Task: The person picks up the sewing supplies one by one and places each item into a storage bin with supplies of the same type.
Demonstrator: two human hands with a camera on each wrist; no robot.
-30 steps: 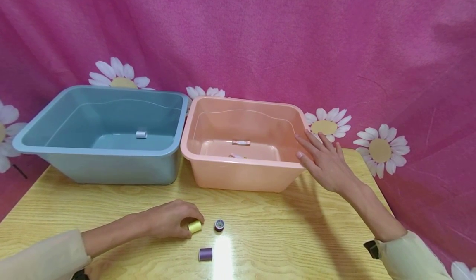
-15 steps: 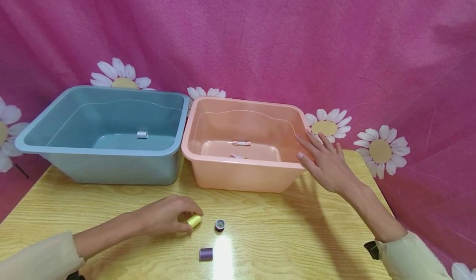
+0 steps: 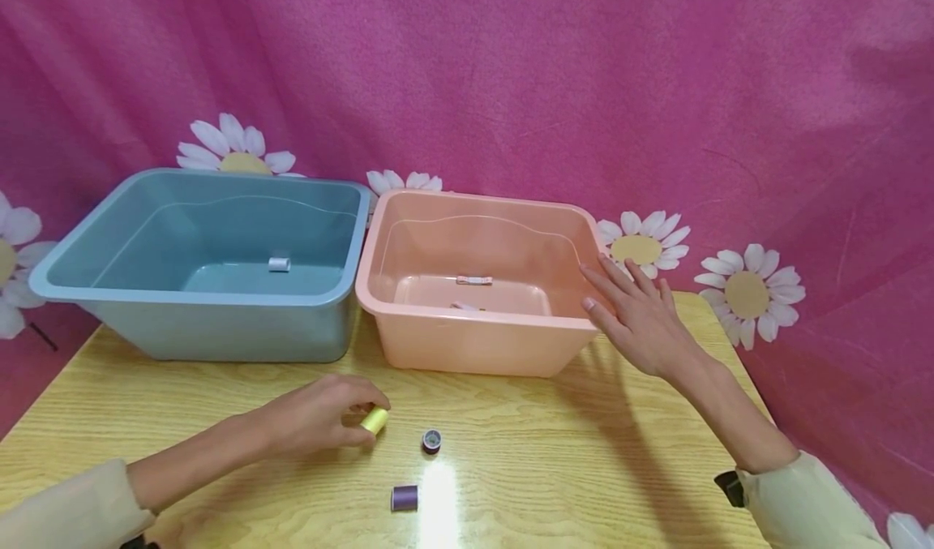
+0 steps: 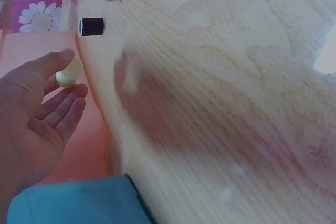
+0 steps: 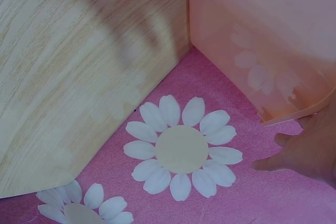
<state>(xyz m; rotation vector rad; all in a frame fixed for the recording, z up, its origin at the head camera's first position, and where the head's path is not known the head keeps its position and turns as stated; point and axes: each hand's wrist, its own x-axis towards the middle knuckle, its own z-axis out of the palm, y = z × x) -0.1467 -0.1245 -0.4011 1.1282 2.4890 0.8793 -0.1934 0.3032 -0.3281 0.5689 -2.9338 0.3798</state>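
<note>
Between the thumb and fingers of my left hand (image 3: 324, 415) is a yellow thread spool (image 3: 374, 421), held tilted above the wooden table. The left wrist view shows the same spool (image 4: 70, 73) pinched end-on, its shadow falling on the wood. A dark thread spool (image 3: 431, 441) stands upright just right of that hand, and a purple thread spool (image 3: 404, 498) lies on its side nearer me. At the pink basin's (image 3: 474, 342) right end, my right hand (image 3: 642, 318) rests on the rim with its fingers extended and spread; it holds nothing.
Left of the pink basin stands a blue basin (image 3: 241, 326) with a white spool (image 3: 279, 264) on its floor. Inside the pink one lie a small wrapped skein-like bundle (image 3: 474, 280) and another small item (image 3: 467, 306), partly hidden by the front rim. A flowered magenta cloth (image 3: 511, 87) hangs behind.
My left hand has lifted the yellow spool and drawn it slightly left and away from me, tilting it. My right hand has stayed at the pink basin's rim.
</note>
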